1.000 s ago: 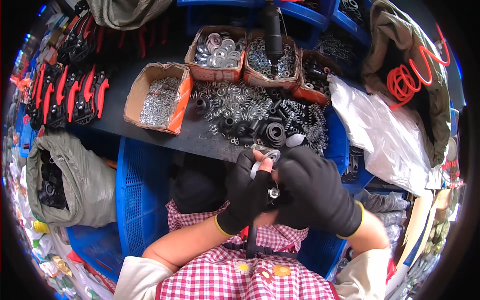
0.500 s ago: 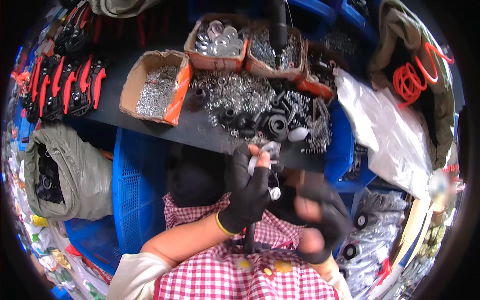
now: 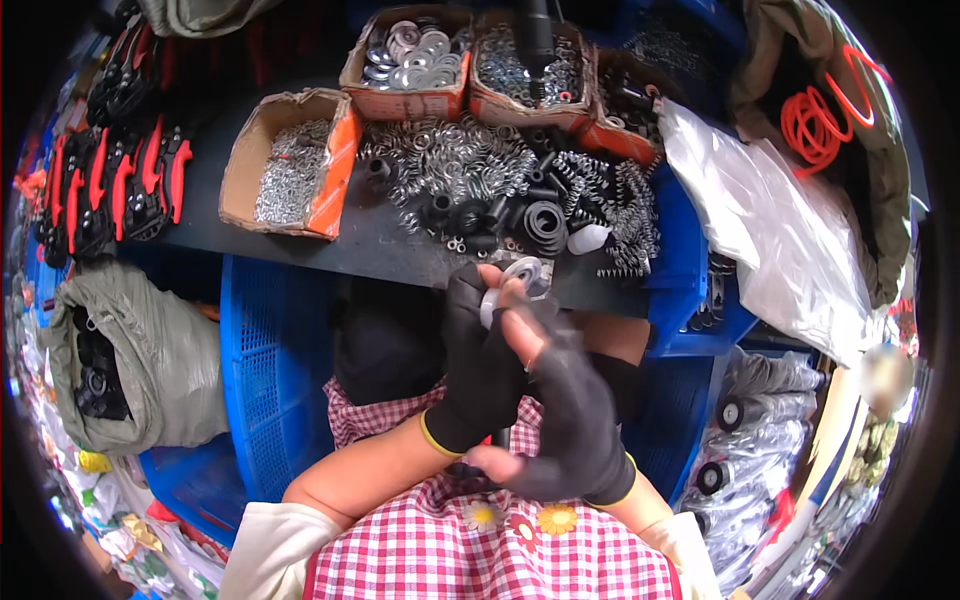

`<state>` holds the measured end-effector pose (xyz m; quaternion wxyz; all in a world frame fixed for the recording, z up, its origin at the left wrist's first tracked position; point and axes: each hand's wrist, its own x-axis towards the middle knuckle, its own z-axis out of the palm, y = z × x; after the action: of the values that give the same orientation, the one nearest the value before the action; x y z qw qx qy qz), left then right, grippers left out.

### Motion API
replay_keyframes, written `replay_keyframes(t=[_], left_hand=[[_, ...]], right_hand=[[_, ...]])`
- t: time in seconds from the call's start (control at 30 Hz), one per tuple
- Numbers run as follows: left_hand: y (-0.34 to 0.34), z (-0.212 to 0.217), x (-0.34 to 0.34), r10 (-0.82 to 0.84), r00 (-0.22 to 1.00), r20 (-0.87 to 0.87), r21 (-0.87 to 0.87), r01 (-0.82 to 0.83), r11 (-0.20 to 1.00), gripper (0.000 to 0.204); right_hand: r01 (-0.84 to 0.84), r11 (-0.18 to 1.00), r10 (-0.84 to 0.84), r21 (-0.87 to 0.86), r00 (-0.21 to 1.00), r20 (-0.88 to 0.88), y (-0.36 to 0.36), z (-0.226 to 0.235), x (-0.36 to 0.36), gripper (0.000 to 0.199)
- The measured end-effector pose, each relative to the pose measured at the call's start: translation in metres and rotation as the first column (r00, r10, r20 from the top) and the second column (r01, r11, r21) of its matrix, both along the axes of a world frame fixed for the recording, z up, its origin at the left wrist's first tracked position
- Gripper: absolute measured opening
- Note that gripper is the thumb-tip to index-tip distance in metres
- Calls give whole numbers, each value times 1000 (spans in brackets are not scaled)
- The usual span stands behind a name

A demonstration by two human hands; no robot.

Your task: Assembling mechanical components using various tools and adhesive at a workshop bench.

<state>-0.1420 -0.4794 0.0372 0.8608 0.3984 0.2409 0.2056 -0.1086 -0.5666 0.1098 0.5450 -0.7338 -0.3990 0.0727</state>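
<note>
My left hand (image 3: 474,365), in a black fingerless glove, is raised just off the bench's front edge. Its thumb and fingers close on a pale round part (image 3: 489,309). A shiny metal washer-like disc (image 3: 524,270) shows right at the fingertips; whether it belongs to the held part I cannot tell. My right hand (image 3: 575,410), gloved alike and slightly blurred, lies against the left hand's side. Its thumb stands apart, and its forefinger reaches up to the pale part. Whatever lies between the two palms is hidden.
Springs (image 3: 465,165) and black rubber parts are heaped on the dark bench (image 3: 385,250). Cardboard boxes hold small metal pieces (image 3: 295,180) and washers (image 3: 415,60). A black tool (image 3: 533,45) hangs above. Red-handled tools (image 3: 120,185) lie left; a blue crate (image 3: 265,360) stands below.
My right hand has moved left and up from beside my body to meet the left hand. A small white-tipped piece that hung below my left hand is now out of sight.
</note>
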Motion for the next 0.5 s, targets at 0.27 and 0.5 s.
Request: replay_keyframes(t=[0.27, 0.5], left_hand=[[0, 3, 1, -45, 996, -76, -18, 44, 999, 16], [-2, -1, 5, 28, 999, -16, -59, -29, 998, 18]], right_hand=[[-173, 985, 172, 12, 985, 21, -26, -6, 6, 41], [-249, 963, 259, 103, 961, -93, -47, -26, 8, 59]])
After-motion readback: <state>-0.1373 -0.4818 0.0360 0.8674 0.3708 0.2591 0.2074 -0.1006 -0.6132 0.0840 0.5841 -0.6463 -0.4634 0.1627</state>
